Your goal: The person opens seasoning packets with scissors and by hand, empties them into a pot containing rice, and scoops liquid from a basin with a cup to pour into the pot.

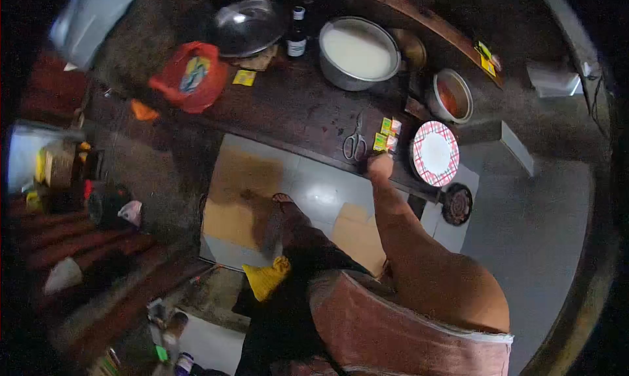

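Note:
My right hand [380, 164] is at the near edge of the dark wooden table, its fingers curled in. What they hold, if anything, is too small to make out. Right by the fingertips lie several small yellow-green and red sachets [386, 133]. To the left of them rests a pair of scissors [355, 145] with its handles toward me. A plate with a red checked rim [420, 154] stands just to the right. My left hand is not in view.
A large pot of white liquid [333, 75], a dark bottle [297, 38], a metal basin [226, 32] and a red plastic bag [164, 82] stand farther along the table [282, 111]. A smaller pot with reddish contents [466, 111] is at right. Cardboard [229, 209] covers part of the tiled floor.

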Demonstrator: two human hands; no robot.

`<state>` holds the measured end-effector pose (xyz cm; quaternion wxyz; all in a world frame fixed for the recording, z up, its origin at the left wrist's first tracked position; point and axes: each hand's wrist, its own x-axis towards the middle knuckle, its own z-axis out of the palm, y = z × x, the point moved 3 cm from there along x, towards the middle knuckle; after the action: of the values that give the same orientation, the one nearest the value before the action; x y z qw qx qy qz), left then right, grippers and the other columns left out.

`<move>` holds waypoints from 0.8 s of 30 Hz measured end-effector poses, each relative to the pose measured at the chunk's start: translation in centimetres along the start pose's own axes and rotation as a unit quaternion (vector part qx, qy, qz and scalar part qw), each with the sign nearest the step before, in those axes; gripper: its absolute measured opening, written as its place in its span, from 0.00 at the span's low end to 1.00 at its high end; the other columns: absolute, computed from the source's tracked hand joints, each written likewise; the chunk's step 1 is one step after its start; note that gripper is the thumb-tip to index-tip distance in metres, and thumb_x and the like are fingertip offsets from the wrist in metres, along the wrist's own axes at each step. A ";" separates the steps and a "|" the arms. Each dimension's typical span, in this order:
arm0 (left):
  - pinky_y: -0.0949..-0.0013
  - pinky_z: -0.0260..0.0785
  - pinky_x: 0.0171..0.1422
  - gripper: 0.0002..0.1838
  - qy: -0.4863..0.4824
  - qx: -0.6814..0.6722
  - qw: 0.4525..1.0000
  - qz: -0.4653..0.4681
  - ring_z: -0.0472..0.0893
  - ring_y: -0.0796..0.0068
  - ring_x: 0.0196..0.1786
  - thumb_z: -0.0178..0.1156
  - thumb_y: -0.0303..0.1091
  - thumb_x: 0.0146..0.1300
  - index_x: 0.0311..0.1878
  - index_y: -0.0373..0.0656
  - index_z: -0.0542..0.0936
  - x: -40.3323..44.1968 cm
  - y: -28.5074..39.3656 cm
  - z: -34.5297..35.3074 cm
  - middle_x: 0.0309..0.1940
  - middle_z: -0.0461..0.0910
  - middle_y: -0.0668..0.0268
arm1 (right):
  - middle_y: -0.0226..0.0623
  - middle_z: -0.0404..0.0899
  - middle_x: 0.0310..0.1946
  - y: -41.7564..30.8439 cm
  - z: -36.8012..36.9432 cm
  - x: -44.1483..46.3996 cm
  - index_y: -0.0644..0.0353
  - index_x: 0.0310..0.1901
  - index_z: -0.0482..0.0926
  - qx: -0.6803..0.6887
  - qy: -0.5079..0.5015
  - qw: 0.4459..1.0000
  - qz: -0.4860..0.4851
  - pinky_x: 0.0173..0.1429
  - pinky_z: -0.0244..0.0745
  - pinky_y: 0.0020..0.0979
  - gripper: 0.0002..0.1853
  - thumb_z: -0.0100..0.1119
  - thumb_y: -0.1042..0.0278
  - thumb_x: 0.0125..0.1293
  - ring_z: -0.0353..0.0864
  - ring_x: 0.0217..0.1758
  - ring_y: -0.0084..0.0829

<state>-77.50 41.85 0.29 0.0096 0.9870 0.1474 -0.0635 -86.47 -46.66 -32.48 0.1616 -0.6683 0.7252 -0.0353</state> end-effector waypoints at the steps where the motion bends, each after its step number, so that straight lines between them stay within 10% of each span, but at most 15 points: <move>1: 0.55 0.75 0.39 0.21 -0.066 -0.016 0.998 0.014 0.80 0.60 0.33 0.69 0.46 0.74 0.52 0.34 0.83 1.9 4.1 2.8 0.36 0.83 0.55 | 0.56 0.89 0.46 0.6 0.2 1.4 0.63 0.47 0.86 0.002 0.021 0.999 0.037 0.58 0.85 0.52 0.22 0.70 0.49 0.64 0.89 0.51 0.58; 7: 0.59 0.74 0.39 0.16 -0.198 -0.082 0.968 0.133 0.80 0.65 0.32 0.68 0.39 0.75 0.51 0.33 0.83 11.9 20.8 8.3 0.33 0.82 0.57 | 0.58 0.83 0.52 2.6 0.5 6.8 0.64 0.58 0.78 -0.014 0.059 0.993 0.104 0.60 0.84 0.53 0.32 0.73 0.46 0.62 0.86 0.56 0.60; 16: 0.63 0.75 0.41 0.11 -0.101 -0.189 0.868 0.448 0.81 0.68 0.34 0.67 0.31 0.76 0.52 0.33 0.83 21.3 40.2 6.6 0.33 0.82 0.60 | 0.56 0.91 0.41 -1.4 -5.9 5.4 0.65 0.41 0.89 0.025 0.074 0.986 0.150 0.53 0.87 0.51 0.20 0.76 0.54 0.57 0.92 0.48 0.55; 19: 0.63 0.78 0.51 0.12 -0.280 -0.246 0.812 0.449 0.85 0.64 0.41 0.65 0.27 0.74 0.57 0.34 0.85 22.2 48.3 7.2 0.38 0.86 0.54 | 0.55 0.90 0.40 -4.3 -8.8 4.6 0.61 0.46 0.90 0.076 0.148 0.981 0.096 0.52 0.86 0.50 0.20 0.74 0.54 0.59 0.91 0.48 0.56; 21: 0.62 0.78 0.59 0.14 -0.341 -0.206 0.798 0.452 0.89 0.58 0.51 0.65 0.26 0.73 0.59 0.36 0.85 19.2 56.3 4.1 0.48 0.88 0.49 | 0.57 0.89 0.39 -9.1 -13.1 2.4 0.60 0.48 0.91 0.161 0.071 0.982 -0.071 0.51 0.85 0.48 0.17 0.69 0.58 0.63 0.91 0.47 0.56; 24: 0.54 0.73 0.74 0.30 -0.338 -0.231 0.695 0.591 0.80 0.53 0.72 0.75 0.39 0.68 0.71 0.44 0.80 16.0 64.4 0.4 0.68 0.82 0.52 | 0.40 0.91 0.39 -16.7 -16.6 -4.3 0.65 0.51 0.88 0.421 -0.218 0.870 -0.138 0.50 0.83 0.33 0.10 0.66 0.72 0.72 0.89 0.42 0.29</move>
<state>-43.59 -15.15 -2.17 0.3220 0.7496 -0.4696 -0.3375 -74.92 -46.89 -11.56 0.5751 -0.6208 0.4884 -0.2129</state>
